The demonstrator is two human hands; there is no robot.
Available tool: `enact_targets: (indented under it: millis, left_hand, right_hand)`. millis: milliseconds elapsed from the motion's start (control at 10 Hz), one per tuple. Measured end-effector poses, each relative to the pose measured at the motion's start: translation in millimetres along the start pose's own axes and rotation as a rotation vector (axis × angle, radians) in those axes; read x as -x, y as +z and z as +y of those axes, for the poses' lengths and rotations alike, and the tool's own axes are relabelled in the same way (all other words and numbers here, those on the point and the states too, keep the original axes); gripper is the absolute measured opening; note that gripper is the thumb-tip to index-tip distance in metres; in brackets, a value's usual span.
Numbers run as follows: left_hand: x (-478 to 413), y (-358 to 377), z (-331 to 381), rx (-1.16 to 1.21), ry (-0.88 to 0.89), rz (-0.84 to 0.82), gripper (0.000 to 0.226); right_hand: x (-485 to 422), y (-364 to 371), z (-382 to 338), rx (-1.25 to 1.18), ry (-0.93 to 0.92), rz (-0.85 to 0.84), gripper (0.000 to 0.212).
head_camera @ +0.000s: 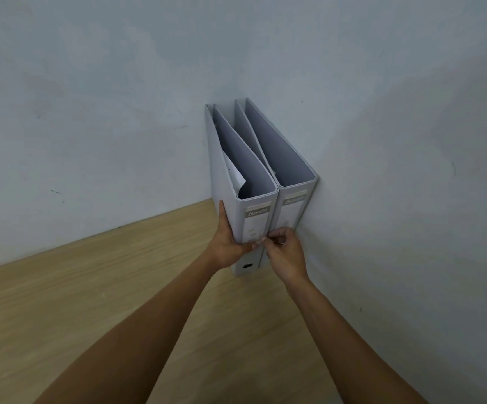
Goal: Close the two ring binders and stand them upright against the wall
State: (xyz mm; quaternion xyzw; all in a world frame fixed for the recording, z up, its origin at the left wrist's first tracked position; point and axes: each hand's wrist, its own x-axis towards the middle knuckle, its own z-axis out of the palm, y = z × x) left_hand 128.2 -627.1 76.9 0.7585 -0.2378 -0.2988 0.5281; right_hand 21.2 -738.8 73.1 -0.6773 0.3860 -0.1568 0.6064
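Binders stood upright side by side in the corner at about one o'clock on the wooden tabletop (90,287), both closed, spines facing the person. The right binder (293,205) lay flush against the wall (396,170); the left binder (254,220) pressed against it. Their long axes ran away from the person toward twelve o'clock, into the corner. The left hand (227,246) wrapped the left binder's outer cover and spine, its grip clamped on that binder. The right hand (284,252) sat at the seam between the two spines, fingertips (268,239) pinched together there; whether they held anything could not be told. A loose sheet (233,173) curled inside the left binder. Both hands were low on the spines, the binders rising directly beyond them, so the remaining move seemed a small squaring push toward the wall at three o'clock, the left hand better placed for it.
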Motion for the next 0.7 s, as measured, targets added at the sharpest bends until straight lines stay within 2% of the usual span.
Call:
enact_targets:
  millis: [300, 400, 700]
  left_hand:
    - [6, -4, -5, -0.068, 0.0, 0.01, 0.13]
    - [12, -7, -7, -0.099, -0.023, 0.013, 0.128]
    - [50, -24, -5, -0.075, -0.043, -0.006, 0.116]
  right_hand:
    - [4, -5, -1, -0.02, 0.034, -0.063, 0.014]
    - [8, -7, -3, -0.013, 0.054, -0.056, 0.02]
    - [38, 7, -7, 0.013, 0.08, -0.074, 0.018]
